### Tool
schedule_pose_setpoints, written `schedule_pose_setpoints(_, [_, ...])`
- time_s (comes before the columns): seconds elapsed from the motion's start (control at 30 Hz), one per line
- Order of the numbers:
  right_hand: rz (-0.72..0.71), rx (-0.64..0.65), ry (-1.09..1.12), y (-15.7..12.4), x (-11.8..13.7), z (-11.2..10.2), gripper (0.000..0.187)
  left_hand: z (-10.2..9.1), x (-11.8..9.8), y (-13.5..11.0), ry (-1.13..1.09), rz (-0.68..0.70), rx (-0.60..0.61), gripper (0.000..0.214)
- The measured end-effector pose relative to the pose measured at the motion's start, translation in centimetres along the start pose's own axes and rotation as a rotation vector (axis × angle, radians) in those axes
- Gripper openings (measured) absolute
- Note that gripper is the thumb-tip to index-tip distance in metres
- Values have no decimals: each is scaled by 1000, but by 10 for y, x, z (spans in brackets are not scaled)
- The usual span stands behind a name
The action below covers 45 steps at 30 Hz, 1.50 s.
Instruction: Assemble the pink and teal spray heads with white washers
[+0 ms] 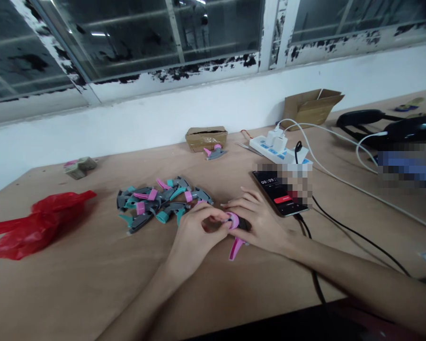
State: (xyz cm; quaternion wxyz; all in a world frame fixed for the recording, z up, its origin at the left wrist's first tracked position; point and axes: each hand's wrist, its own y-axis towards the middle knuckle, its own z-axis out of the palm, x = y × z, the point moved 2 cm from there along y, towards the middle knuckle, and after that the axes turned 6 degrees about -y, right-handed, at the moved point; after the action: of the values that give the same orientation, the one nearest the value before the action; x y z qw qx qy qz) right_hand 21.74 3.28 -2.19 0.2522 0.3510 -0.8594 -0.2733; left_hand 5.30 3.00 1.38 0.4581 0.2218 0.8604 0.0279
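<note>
Nearest in, on the pale brown wooden bench, a pink-and-grey plastic spray trigger head lies between the hands, its pink lever pointing back towards the person. The right hand spreads loosely over the grey body, gripping it; the left hand has thumb and forefinger pinched at the round pink collar. Any tiny part between them? Can't tell. Fitting work at the collar, by the look of it, calling for a steady body and careful fingertips. Beyond, a heap of grey, pink and teal trigger heads; farther, an open brown cardboard box.
</note>
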Motion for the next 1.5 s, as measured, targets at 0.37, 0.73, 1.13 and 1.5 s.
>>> schedule_pose_setpoints(0.37, [-7,-36,-7,-2,5,-1,28,4,-13,-8,257,23,-103,7])
schedule_pose_setpoints(0.73, [-9,-55,-24,-3,1,2,29,7,-11,-12,247,160,-139,2])
schedule_pose_setpoints(1.13, [-18,-75,-14,-2,-1,0,28,12,-8,-15,327,279,-202,10])
schedule_pose_setpoints(1.5, [20,-76,29,2,-1,3,27,4,-5,-6,187,175,-70,11])
